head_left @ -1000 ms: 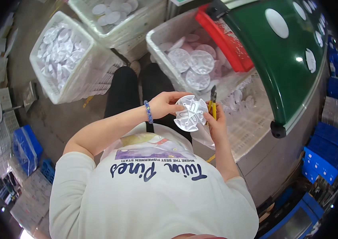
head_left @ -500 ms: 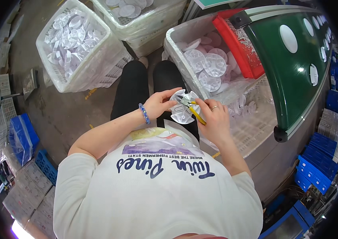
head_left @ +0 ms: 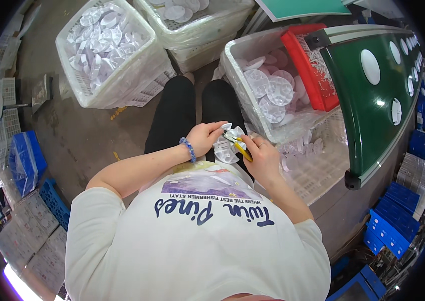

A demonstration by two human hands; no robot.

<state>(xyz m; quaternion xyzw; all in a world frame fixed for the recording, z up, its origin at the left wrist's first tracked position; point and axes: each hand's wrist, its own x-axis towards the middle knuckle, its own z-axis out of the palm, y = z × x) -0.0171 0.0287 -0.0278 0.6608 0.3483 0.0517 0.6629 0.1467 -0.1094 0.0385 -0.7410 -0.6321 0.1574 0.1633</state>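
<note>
A white round plastic part (head_left: 226, 152) with notches and raised features is held over my lap. My left hand (head_left: 206, 136) grips its left edge, thumb and fingers pinched on the rim. Yellow-handled nippers (head_left: 242, 151) are closed in my right hand (head_left: 262, 156), their metal jaws lying against the upper middle of the part. Whether the jaws bite on anything is too small to tell.
To my right, a lined crate (head_left: 232, 65) holds round clear parts; a red tray (head_left: 306, 75) of thin white scraps rests on it. Beside it runs a green conveyor belt (head_left: 373, 120) carrying white discs. Another full crate (head_left: 77, 95) stands ahead left. Below the belt sits a pale bin (head_left: 317, 173).
The view has shifted, so the crates and belt appear farther right and lower. The part and nippers have come slightly nearer my body and tilted; both hands keep their hold.
</note>
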